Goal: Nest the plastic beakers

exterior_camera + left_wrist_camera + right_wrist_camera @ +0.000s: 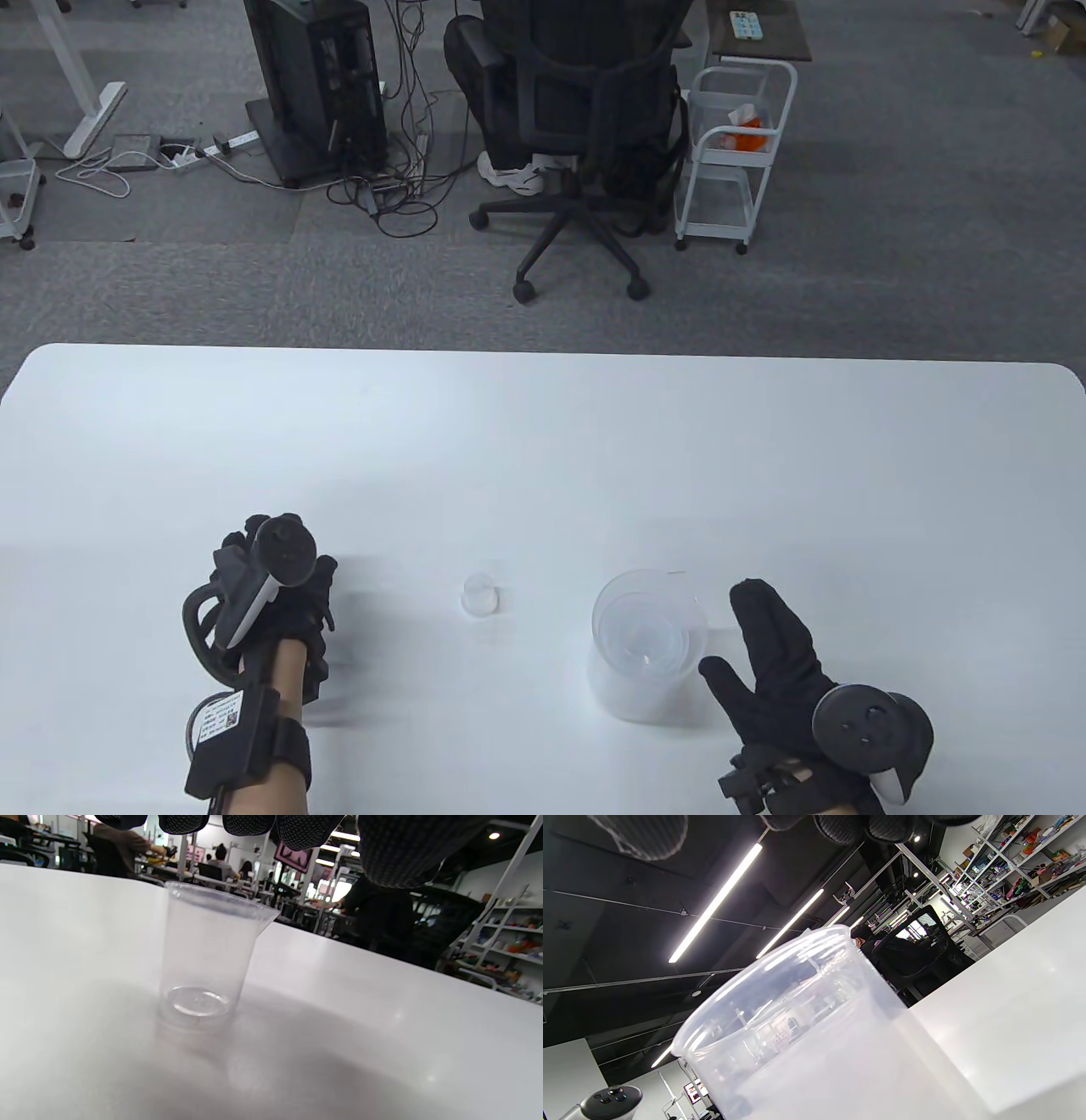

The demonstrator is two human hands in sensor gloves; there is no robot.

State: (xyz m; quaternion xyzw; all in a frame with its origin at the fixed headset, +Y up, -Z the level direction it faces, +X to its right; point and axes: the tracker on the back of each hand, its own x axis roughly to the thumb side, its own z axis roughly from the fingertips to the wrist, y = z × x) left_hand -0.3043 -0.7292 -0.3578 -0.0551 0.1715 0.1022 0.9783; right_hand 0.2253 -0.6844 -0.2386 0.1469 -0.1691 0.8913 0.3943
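A small clear plastic beaker [479, 594] stands upright on the white table [543, 441], alone. It also shows in the left wrist view [208, 955], empty, with its spout to the right. A large clear beaker [649, 649] stands to its right with smaller beakers nested inside; it fills the right wrist view [806, 1035]. My left hand [316, 594] rests on the table left of the small beaker, apart from it and holding nothing. My right hand [751, 645] is open with fingers spread, just right of the large beaker, thumb close to its wall.
The table's far edge [543, 350] borders grey carpet with an office chair [585, 144] and a white trolley [734, 153] beyond. Bare white tabletop lies behind and between the beakers.
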